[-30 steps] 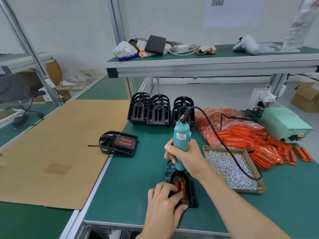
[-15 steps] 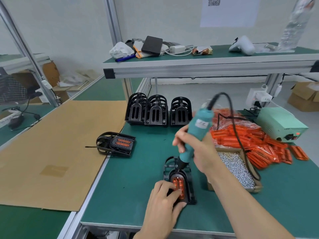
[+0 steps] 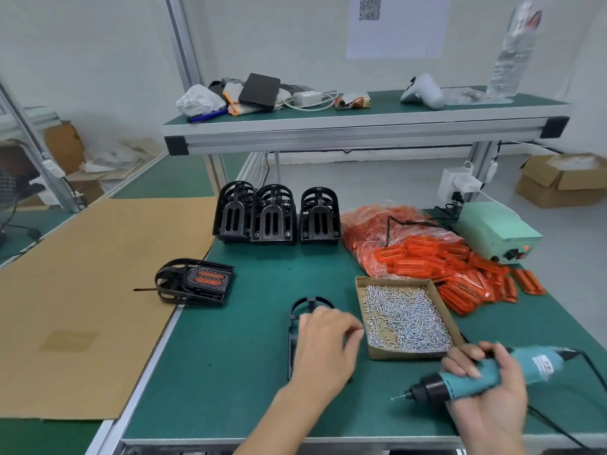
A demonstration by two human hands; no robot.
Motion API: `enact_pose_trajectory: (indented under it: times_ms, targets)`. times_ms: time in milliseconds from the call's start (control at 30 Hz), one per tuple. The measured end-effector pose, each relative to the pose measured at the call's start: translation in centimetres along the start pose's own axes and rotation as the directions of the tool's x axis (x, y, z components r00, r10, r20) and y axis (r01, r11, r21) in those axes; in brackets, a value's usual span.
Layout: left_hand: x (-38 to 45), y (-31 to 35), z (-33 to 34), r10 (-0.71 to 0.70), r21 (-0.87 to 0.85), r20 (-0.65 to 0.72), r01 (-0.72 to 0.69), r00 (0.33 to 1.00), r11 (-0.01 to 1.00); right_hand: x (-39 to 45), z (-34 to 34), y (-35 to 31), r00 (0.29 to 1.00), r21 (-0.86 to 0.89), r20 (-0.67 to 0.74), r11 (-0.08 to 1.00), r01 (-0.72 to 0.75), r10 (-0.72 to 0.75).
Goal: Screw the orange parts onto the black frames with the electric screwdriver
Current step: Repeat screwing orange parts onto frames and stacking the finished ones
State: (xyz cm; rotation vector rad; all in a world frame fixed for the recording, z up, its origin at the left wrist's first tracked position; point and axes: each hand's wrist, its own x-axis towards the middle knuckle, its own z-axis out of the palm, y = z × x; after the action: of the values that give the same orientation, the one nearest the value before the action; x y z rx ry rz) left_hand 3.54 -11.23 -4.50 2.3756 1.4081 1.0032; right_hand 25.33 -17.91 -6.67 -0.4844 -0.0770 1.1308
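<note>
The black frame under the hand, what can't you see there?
Head view:
- Black frame: the left hand covers its middle, hiding any orange part.
- Left hand: blurred, so its grip is unclear.
- Electric screwdriver: the right hand hides part of its body.

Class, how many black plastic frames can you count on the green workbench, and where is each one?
5 countable: three upright black plastic frames at the back, possibly stacked; one lying left; one under the left hand.

text: none legible | QR sheet [image 3: 397, 24] | screwdriver label [image 3: 543, 364] blurred
</note>
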Motion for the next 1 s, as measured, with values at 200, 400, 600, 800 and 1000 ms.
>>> enact_pose_trajectory:
  times_ms: [200, 400, 600, 800, 1000]
  targets:
    - [6.3, 4.8, 3.7, -0.033, 0.404, 0.444, -0.167, 0.896, 0.899, 0.3, -0.9, 0.7, 0.999, -0.004, 0.011, 0.999, -0.036, 0.036]
    - [6.9, 5.8, 5.2, -0.054, 0.514, 0.513, -0.256, 0.856, 0.819, -0.1, -0.5, 0.7, 0.997, 0.027, -0.024, 0.997, -0.070, 0.071]
    - [6.4, 5.2, 5.5, -0.065, 0.447, 0.492, -0.187, 0.868, 0.875, 0.1, -0.8, 0.7, 0.997, 0.010, -0.020, 0.997, -0.074, 0.074]
    - [6.1, 4.9, 5.6, -0.027, 0.406, 0.460, -0.183, 0.888, 0.895, 0.4, -1.2, 0.7, 0.997, -0.008, -0.003, 0.997, -0.076, 0.076]
    - [5.7, 4.3, 5.8, 0.002, 0.286, 0.309, -0.095, 0.951, 0.954, 0.4, -1.2, 0.8, 0.998, -0.002, -0.021, 0.998, -0.065, 0.065]
